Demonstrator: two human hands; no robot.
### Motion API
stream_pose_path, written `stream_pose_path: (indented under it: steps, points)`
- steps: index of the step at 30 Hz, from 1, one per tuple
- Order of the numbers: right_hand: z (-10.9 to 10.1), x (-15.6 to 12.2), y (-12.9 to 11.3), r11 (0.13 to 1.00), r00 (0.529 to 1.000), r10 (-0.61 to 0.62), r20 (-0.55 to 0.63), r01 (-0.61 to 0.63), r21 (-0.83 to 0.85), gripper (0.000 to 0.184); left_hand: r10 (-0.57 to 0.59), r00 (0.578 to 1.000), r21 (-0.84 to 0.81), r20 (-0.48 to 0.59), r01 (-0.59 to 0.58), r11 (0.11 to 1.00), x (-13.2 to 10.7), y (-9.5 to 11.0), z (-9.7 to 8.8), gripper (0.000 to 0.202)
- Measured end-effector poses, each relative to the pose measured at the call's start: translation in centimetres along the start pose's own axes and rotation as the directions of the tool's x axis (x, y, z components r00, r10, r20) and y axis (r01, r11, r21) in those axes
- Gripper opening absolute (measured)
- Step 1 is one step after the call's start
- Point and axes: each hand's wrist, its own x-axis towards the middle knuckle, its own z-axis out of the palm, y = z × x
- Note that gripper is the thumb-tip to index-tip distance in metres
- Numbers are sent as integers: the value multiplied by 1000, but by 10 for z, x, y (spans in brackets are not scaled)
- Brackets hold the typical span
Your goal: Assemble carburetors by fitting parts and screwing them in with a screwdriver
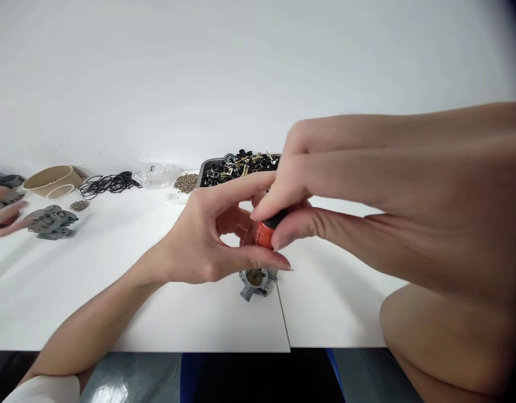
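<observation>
My left hand [207, 238] is curled, its thumb along the lower side of a small red cylinder with a black end [264, 236]. My right hand [325, 179] pinches this cylinder near its black end between thumb and fingers. Dark printed marks show on the red part; its far end is hidden by my fingers, so its kind is unclear. Just below both hands a grey metal carburetor [254, 282] with a round bore sits on the white table, partly covered by my left thumb.
Behind my hands stands a dark tray [203, 168] of small black and brass parts. Leftward lie small brass pieces [186, 182], a clear plastic bag [157, 174], black rubber rings [111, 183] and a beige container [52, 179]. Another person's hand [8, 218] is beside a second carburetor [52, 222].
</observation>
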Motion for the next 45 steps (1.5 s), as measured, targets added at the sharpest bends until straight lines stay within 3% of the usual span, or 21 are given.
stream_pose_path:
  steps: [3,6,11,14,17,19,22,26,29,35,45]
  points:
    - [5,-1,-4,990,996,-76,48,81,-113,19,12,1000,-50,11,-11,999,2,3,1,26]
    - [7,0,-8,990,995,-77,69,85,-116,20,31,999,-50,38,-29,998,2,6,3,27]
    - [10,7,-2,956,973,-227,-26,218,-194,14,36,999,88,-2,-35,995,2,2,-2,35]
    - [19,-8,14,988,985,-101,-139,84,-129,13,45,996,175,-74,-31,984,4,-1,-4,44]
    - [50,-47,26,976,947,212,-240,-218,3,46,64,994,242,-85,-42,969,4,0,-2,43]
    - [84,-77,25,920,904,392,-171,-387,58,63,77,995,278,-62,-56,959,3,1,0,36]
    - [138,-105,9,886,884,464,-56,-462,40,81,114,991,293,-66,-90,952,3,3,2,31]
    - [177,-105,-3,883,873,464,-149,-470,0,89,200,973,293,-115,-159,943,4,2,3,25]
    - [180,-100,2,894,876,442,-193,-447,19,85,177,979,234,-102,-149,961,4,2,7,34]
    - [171,-99,14,891,886,450,-106,-438,124,76,91,992,135,-86,-79,988,3,4,9,28]
    - [155,-94,17,907,915,401,36,-402,128,67,49,993,136,105,-63,989,1,13,-10,24]
